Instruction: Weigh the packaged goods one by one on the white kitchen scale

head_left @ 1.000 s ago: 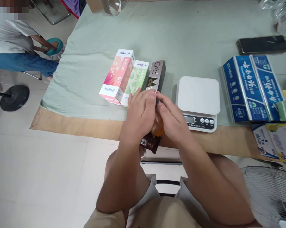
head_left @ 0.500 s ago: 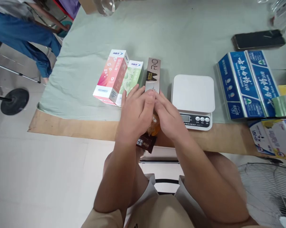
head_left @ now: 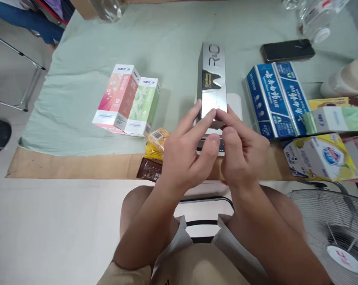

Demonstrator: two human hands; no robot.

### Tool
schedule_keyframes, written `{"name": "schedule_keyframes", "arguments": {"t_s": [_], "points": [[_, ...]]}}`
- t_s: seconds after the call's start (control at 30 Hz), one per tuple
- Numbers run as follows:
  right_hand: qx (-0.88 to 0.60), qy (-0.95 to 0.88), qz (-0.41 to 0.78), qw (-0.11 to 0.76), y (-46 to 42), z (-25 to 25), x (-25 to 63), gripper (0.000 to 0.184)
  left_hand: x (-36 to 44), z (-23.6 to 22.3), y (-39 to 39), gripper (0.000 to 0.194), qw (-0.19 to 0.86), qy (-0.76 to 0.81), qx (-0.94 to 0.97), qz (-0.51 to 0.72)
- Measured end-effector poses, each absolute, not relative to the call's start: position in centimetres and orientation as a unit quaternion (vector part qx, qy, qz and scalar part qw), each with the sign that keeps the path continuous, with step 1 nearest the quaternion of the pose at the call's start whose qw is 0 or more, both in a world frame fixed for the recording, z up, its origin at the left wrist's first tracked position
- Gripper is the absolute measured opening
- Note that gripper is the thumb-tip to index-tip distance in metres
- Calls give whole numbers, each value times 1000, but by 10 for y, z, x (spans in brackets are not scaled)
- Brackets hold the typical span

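The silver box (head_left: 214,89) was between my hands over the white scale (head_left: 235,103), hiding much of its plate. Its long axis ran straight away from me, big lettering at the far end, one short end facing me. My left fingers (head_left: 203,124) were loosely spread at its near left corner, thumb apart; my right fingers (head_left: 235,124) were bent in at its near right corner. I couldn't tell how firmly either gripped, or whether the box touched the scale. The green box (head_left: 141,105) lay left on the tabletop (head_left: 173,51), the blue boxes (head_left: 274,99) right.
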State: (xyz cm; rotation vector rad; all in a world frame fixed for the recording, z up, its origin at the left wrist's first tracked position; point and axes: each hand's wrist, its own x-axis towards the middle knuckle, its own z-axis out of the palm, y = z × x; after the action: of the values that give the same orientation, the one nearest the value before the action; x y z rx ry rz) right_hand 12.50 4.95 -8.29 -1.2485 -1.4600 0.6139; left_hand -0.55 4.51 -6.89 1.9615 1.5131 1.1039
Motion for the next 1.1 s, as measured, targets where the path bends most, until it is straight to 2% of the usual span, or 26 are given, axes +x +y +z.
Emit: {"name": "schedule_keyframes", "arguments": {"t_s": [0.1, 0.37, 0.53, 0.63, 0.8, 1.0, 1.1], "points": [[-562, -593, 259, 515, 44, -92, 142, 38, 12, -66, 45, 55, 256, 558, 708, 349], [-585, -628, 242, 452, 41, -98, 170, 23, 30, -76, 53, 42, 260, 598, 682, 331], [-593, -635, 218, 445, 43, -101, 185, 28, 36, -86, 59, 51, 272, 607, 666, 339], [-593, -628, 256, 434, 44, -102, 187, 35, 38, -90, 65, 53, 264, 619, 663, 328], [-590, -598, 330, 431, 48, -99, 185, 36, 45, -91, 72, 54, 242, 659, 647, 297], [-581, -567, 406, 420, 54, -96, 183, 35, 52, -84, 76, 35, 240, 660, 652, 284], [-563, -565, 426, 426, 54, -96, 182, 32, 55, -86, 79, 44, 242, 665, 644, 291]]}}
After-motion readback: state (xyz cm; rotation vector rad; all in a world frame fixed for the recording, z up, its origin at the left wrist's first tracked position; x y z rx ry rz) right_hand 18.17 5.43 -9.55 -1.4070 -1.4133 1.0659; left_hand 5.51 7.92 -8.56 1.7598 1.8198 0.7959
